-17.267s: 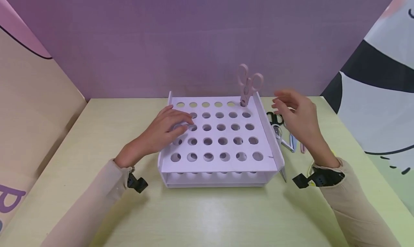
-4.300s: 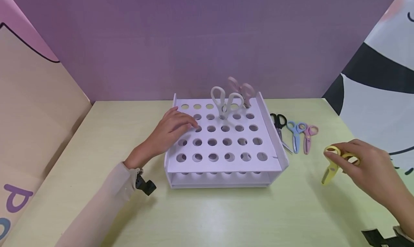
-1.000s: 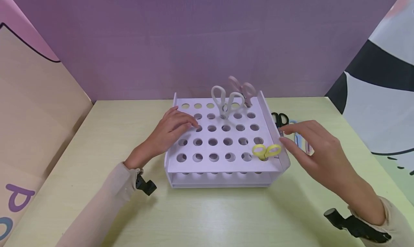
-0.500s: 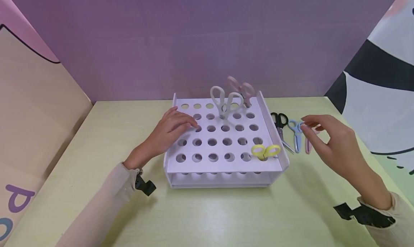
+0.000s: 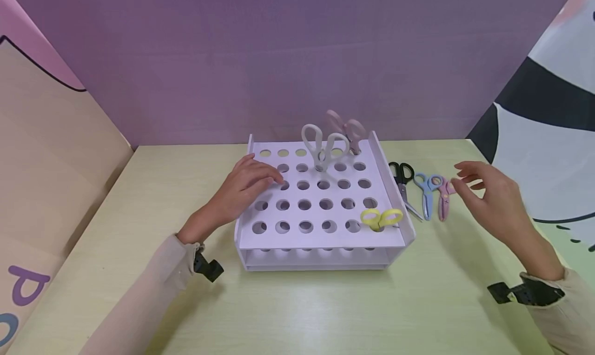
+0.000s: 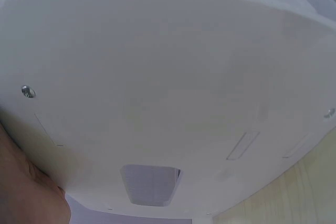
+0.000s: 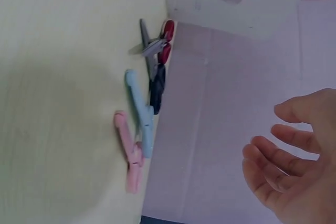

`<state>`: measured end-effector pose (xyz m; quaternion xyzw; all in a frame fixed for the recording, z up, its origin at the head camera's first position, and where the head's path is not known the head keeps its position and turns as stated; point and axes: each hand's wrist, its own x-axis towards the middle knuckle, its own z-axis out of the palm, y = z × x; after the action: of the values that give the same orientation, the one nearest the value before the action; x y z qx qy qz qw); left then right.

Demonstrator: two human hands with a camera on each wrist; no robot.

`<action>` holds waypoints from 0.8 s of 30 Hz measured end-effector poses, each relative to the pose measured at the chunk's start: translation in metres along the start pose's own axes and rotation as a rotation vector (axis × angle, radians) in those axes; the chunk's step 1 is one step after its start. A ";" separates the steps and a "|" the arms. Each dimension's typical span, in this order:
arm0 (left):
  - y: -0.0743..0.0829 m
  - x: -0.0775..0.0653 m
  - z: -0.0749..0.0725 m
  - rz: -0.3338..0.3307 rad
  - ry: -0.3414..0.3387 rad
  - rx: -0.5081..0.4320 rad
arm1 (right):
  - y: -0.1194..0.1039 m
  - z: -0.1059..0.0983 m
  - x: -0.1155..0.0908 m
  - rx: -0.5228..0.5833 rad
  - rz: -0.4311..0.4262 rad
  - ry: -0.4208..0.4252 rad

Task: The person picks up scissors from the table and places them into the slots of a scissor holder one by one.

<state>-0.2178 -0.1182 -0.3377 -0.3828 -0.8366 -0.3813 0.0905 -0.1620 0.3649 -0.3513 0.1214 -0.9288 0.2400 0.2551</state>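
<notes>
My left hand (image 5: pixel 241 189) rests on the left side of a white rack (image 5: pixel 316 238) with rows of round holes, its fingers lying over the top panel. Three scissors stand handles-up in the holes: light pink scissors (image 5: pixel 355 130) at the back right corner, white scissors (image 5: pixel 321 153) in the second row, yellow scissors (image 5: pixel 381 218) at the front right. My right hand (image 5: pixel 495 202) hovers with nothing in it, just right of pink scissors (image 5: pixel 444 205). Beside those lie blue scissors (image 5: pixel 426 197) and black-handled scissors (image 5: pixel 402 176).
In the right wrist view, red-handled scissors (image 7: pixel 167 40) lie near the rack wall, hidden behind the rack in the head view. A purple backdrop (image 5: pixel 297 60) closes off the table's (image 5: pixel 297 313) far edge, and printed panels stand at both sides.
White scissors, then the yellow scissors my right hand held, now stand in the rack. Empty, that hand has moved right, away from the rack, past the pink scissors. My left hand stays put.
</notes>
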 end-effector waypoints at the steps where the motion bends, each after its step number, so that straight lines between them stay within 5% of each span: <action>1: 0.000 0.000 0.000 -0.001 0.000 0.002 | 0.002 0.002 0.001 0.008 0.008 -0.013; 7: -0.001 -0.002 -0.001 -0.006 0.006 0.004 | 0.008 0.018 0.011 0.049 0.042 -0.137; 16: 0.000 -0.002 0.000 -0.003 0.009 -0.001 | 0.005 0.053 0.042 0.085 -0.025 -0.267; 24: 0.005 0.000 0.002 0.000 0.003 -0.020 | -0.001 0.082 0.065 0.108 -0.050 -0.465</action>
<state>-0.2138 -0.1145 -0.3367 -0.3831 -0.8327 -0.3900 0.0878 -0.2504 0.3156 -0.3783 0.2099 -0.9450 0.2485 0.0336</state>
